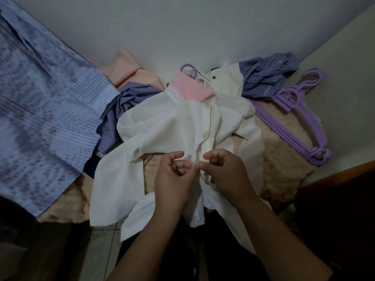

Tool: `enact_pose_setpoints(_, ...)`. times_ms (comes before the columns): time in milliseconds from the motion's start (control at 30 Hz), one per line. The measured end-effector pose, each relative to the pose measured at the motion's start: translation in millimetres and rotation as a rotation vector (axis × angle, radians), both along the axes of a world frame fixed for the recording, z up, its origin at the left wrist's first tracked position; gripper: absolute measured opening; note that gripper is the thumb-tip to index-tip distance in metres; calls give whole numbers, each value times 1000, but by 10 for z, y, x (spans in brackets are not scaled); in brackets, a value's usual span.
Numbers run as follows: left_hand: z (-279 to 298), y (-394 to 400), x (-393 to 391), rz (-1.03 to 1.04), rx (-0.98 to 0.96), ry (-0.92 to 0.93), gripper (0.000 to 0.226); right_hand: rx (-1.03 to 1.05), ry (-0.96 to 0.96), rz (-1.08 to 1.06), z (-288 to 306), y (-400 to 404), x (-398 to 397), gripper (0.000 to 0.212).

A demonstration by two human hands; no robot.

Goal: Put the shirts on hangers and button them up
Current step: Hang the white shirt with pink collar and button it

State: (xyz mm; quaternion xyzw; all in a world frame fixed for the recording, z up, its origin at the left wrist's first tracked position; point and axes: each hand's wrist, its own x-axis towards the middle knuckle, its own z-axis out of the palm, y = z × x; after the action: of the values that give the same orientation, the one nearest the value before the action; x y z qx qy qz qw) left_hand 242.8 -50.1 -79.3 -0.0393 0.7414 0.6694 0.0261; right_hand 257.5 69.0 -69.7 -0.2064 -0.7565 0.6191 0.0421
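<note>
A white shirt (158, 128) with a pink collar (188, 89) lies front up on the bed, on a purple hanger whose hook (189, 70) sticks out past the collar. Three upper buttons along its placket look fastened. My left hand (172, 177) and my right hand (225, 171) meet at the placket below them, each pinching one edge of the white fabric between thumb and fingers. The button under my fingers is hidden.
A large blue patterned shirt (44, 118) hangs at the left. A striped blue shirt (125, 110), a peach garment (125, 67) and a checked blue shirt (265, 78) lie crumpled near the wall. Several spare purple hangers (294, 118) are stacked at the right on the beige blanket (284, 163).
</note>
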Motion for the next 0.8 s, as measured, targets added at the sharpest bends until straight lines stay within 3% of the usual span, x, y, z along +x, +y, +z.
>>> enact_pose_setpoints(167, -42, -15, -11, -62, 40, -67, 34, -248, -44, 7, 40, 32, 9, 16)
enact_pose_setpoints(467, -68, -15, -4, -73, 52, -70, 29, -319, -63, 8, 44, 37, 5, 16)
enact_pose_setpoints(567, -57, -20, 7, -78, 64, -57, 23, -288, -23, -27, 20, 25, 11, 18)
enact_pose_setpoints(800, -123, 4, -44, -128, 102, -35, 40, -130, 20, -31, -6, -47, 48, 30)
